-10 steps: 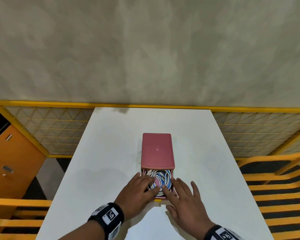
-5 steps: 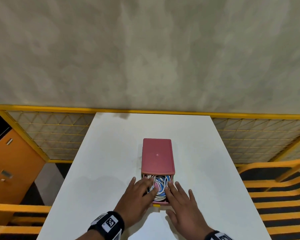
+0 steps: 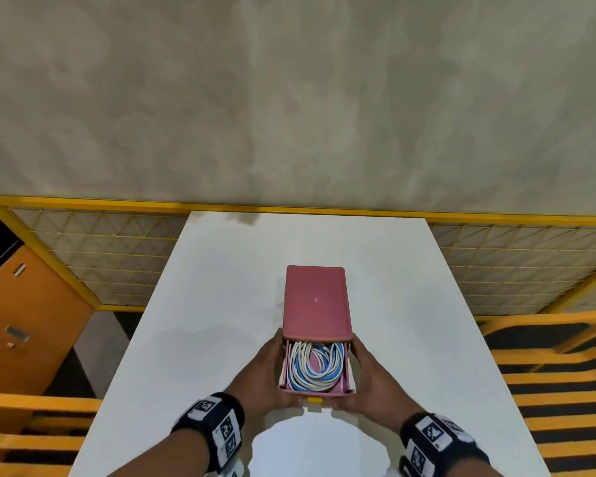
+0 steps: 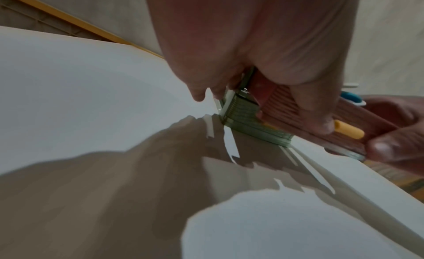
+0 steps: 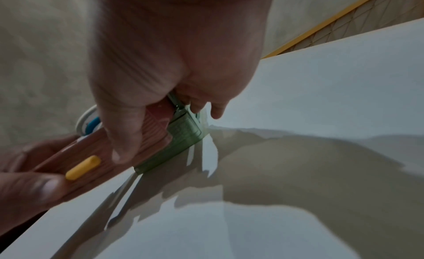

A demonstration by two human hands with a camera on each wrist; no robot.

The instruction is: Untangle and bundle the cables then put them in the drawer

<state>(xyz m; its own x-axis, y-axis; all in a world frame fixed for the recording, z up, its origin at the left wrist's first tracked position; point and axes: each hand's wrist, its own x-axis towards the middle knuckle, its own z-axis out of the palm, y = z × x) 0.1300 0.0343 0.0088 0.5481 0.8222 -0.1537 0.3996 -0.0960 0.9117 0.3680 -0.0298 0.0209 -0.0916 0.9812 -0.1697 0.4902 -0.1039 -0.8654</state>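
Note:
A pink drawer box (image 3: 315,304) stands mid-table, its drawer (image 3: 347,373) pulled out toward me. Coiled white and blue cables (image 3: 315,364) lie inside the drawer. My left hand (image 3: 262,373) grips the drawer's left side, and my right hand (image 3: 370,373) grips its right side. In the left wrist view, my left thumb (image 4: 316,117) presses the ribbed drawer front (image 4: 286,106) beside the yellow handle (image 4: 348,129). In the right wrist view, my right thumb (image 5: 123,145) lies on the front near the handle (image 5: 83,167), and a cable loop (image 5: 89,125) peeks above the rim.
The white table (image 3: 221,304) carries only the box. A yellow mesh fence (image 3: 100,256) runs behind it. An orange cabinet (image 3: 21,321) stands to the left, and yellow-striped flooring (image 3: 547,373) lies to the right. A greenish part (image 5: 183,132) shows under the drawer front.
Both hands have left the top of the cables and slid out to the drawer's two sides. The cables now lie uncovered in the drawer.

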